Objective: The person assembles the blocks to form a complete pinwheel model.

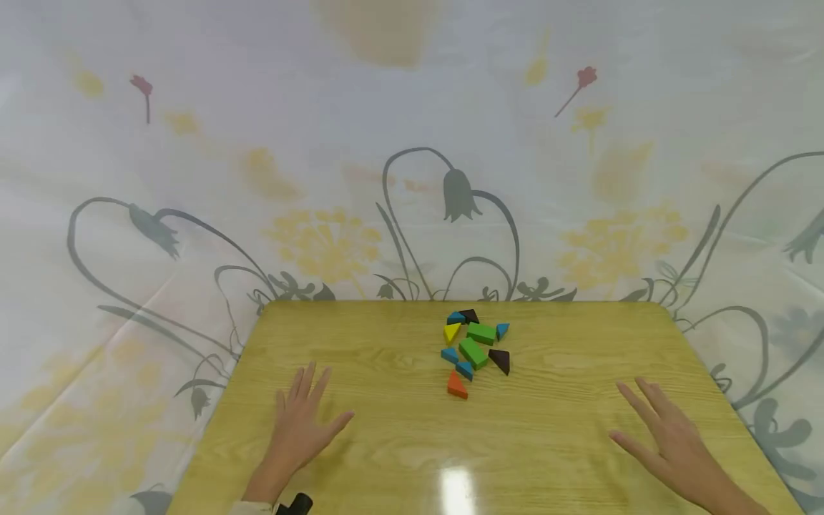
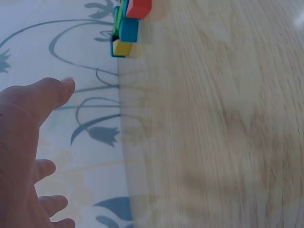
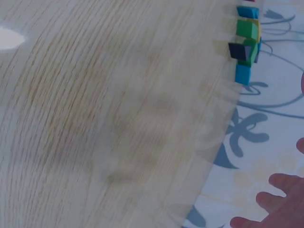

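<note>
A loose cluster of toy building blocks lies on the wooden table, right of its middle line in the head view. It has two green rectangular blocks (image 1: 473, 352), a yellow triangular block (image 1: 452, 332), an orange-red triangular block (image 1: 457, 387), dark triangular blocks (image 1: 500, 360) and several blue triangular blocks (image 1: 449, 355). My left hand (image 1: 299, 428) is left of the cluster, fingers spread, holding nothing. Over on the right, my right hand (image 1: 672, 445) also has its fingers extended and holds nothing. Both hands are apart from the blocks.
The wooden table (image 1: 373, 458) has rounded far corners, with the blocks nearer its far edge. Behind it hangs a pale cloth (image 1: 412, 107) with flower patterns. A black object (image 1: 297, 503) shows beside the left wrist. Light glares off the table's near part.
</note>
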Tool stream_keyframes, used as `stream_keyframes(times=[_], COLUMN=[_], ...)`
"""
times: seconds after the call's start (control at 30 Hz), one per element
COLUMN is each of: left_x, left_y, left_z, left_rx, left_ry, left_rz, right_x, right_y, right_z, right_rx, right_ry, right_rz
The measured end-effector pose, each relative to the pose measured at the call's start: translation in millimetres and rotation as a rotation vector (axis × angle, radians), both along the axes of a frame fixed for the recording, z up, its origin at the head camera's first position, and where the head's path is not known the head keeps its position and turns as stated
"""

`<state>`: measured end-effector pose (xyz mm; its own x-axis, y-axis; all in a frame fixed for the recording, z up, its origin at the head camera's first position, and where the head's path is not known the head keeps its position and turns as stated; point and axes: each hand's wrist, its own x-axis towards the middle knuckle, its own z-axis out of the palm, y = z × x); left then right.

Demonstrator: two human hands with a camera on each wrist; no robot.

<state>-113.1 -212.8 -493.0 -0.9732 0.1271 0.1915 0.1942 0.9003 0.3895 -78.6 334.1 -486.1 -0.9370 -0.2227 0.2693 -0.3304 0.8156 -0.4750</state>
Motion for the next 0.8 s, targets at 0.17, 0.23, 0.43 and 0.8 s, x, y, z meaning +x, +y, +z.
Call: stream_keyframes(times=[0.17, 0.23, 0.43, 0.8], left_x=[-7.2, -9.5, -18.3, -38.2], left_y=[14.6, 19.8, 33.7, 52.0], left_z=[-0.8, -1.1, -1.3, -7.8], left_rx=[0.078, 0.129, 0.297, 0.400], left_ry=[0.007, 0.000, -0.072, -0.059], left_rz=[-0.045, -0.061, -0.108, -0.162], right_x=[-5.0, -7.7, -18.1, -42.3], right_y=[-8.1, -11.3, -20.9, -42.0], right_z=[0.6, 0.3, -1.7, -1.1], right_rx=[-0.028, -0.036, -0.081, -0.150], right_ry=[-0.039, -0.050, -0.071, -0.007], right_rz=[0.008, 0.009, 0.015, 0.059])
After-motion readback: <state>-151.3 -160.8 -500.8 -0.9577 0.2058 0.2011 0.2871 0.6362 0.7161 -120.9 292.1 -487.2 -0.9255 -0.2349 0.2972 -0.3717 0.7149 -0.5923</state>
